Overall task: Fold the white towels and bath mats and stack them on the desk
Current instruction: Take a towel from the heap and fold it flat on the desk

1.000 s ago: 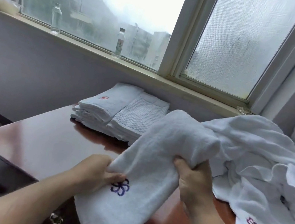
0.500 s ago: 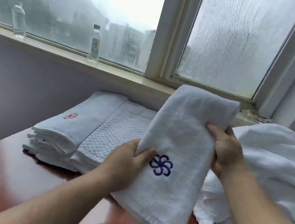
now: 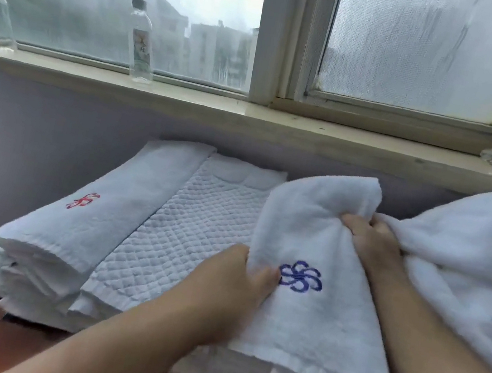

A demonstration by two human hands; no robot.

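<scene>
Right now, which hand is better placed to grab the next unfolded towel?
Probably right hand: it grips the blue-logo towel beside the unfolded heap; left hand holds the edge by the bath mat.

Blue emblem (image 3: 300, 276) on towel (image 3: 314, 333); bottle label (image 3: 141, 49) seemingly illegible.

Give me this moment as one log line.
left hand: grips blue-logo towel | right hand: grips same towel | towel: folded, right of bath mat

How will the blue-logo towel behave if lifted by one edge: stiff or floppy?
Probably floppy: the blue-logo towel bunches and creases where the right hand grips it. Likely not slippery: its pile looks fuzzy, and the left hand holds it with a thumb pinch. Its folded layers, visible at the near hem, may splay if lifted one-handed.
</scene>
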